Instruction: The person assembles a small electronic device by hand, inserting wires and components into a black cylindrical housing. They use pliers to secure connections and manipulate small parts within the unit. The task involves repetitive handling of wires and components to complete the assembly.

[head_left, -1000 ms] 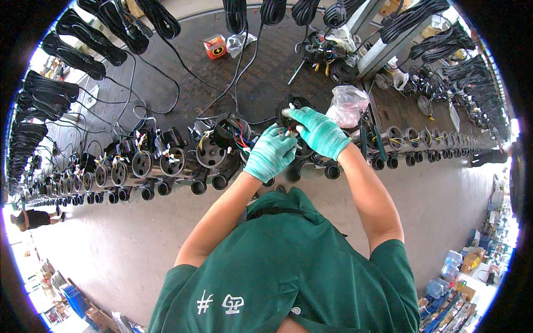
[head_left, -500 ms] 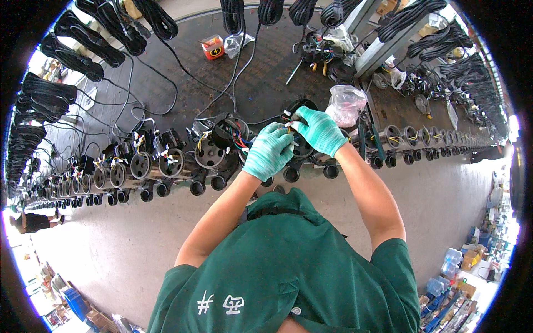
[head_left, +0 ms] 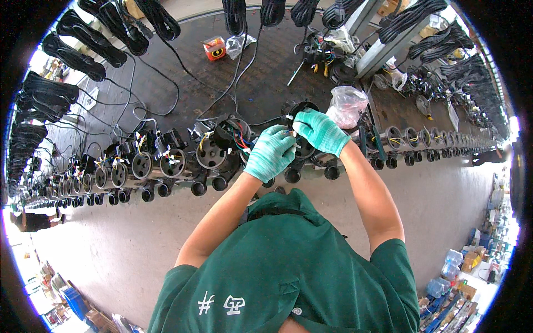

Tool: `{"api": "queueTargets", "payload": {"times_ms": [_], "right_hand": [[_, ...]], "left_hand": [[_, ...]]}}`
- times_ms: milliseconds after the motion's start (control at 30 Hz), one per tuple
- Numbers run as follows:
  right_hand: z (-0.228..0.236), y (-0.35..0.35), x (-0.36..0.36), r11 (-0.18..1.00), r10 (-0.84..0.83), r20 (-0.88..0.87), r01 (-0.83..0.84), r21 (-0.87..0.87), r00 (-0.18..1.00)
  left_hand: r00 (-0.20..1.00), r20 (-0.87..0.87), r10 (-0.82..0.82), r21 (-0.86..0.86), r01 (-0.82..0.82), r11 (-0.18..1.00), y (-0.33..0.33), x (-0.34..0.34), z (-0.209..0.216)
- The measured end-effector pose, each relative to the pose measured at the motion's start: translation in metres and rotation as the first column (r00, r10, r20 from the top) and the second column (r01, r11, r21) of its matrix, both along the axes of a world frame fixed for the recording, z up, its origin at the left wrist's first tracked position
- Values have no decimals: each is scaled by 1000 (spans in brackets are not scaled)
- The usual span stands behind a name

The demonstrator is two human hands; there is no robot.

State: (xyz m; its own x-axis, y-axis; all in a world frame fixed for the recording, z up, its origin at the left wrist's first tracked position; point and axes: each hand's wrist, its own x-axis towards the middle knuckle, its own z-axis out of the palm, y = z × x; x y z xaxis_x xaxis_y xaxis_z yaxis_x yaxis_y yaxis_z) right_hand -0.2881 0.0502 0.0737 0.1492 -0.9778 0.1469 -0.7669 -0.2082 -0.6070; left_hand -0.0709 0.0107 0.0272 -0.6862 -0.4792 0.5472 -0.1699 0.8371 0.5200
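Both of my gloved hands meet over one metal pump-like cylinder in the row along the bench edge. My left hand [head_left: 271, 153] pinches thin coloured wires [head_left: 289, 132] between thumb and fingers. Close against it, my right hand [head_left: 322, 133] is closed at the same wires, its fingertips partly hidden. Behind the right hand sits a black round cap [head_left: 303, 106]. Left of my left hand, red and blue wires [head_left: 242, 141] come out of a black cup-shaped housing [head_left: 225, 134], beside a cylinder with a holed round end [head_left: 211, 155].
A clear bag of small pinkish parts [head_left: 347, 105] and dark-handled pliers [head_left: 377, 144] lie right of my hands. Black cable bundles [head_left: 234, 16] hang along the far side. A red box [head_left: 214, 49] stands further back. A metal post [head_left: 373, 55] rises at right.
My right hand's fingers have shifted slightly and turned down over the wires. My left hand stays nearly in place.
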Motion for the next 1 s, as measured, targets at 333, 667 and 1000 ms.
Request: {"api": "queueTargets", "payload": {"times_ms": [333, 667, 1000], "right_hand": [[6, 6, 4, 995, 69, -11, -68, 75, 998], [35, 0, 13, 931, 339, -542, -357, 76, 769], [20, 23, -3, 957, -285, -292, 287, -36, 913]], "left_hand": [[998, 52, -31, -38, 33, 999, 1, -1, 0], [999, 31, -42, -87, 45, 995, 1, -2, -4], [992, -98, 76, -25, -79, 997, -2, -6, -7]]}}
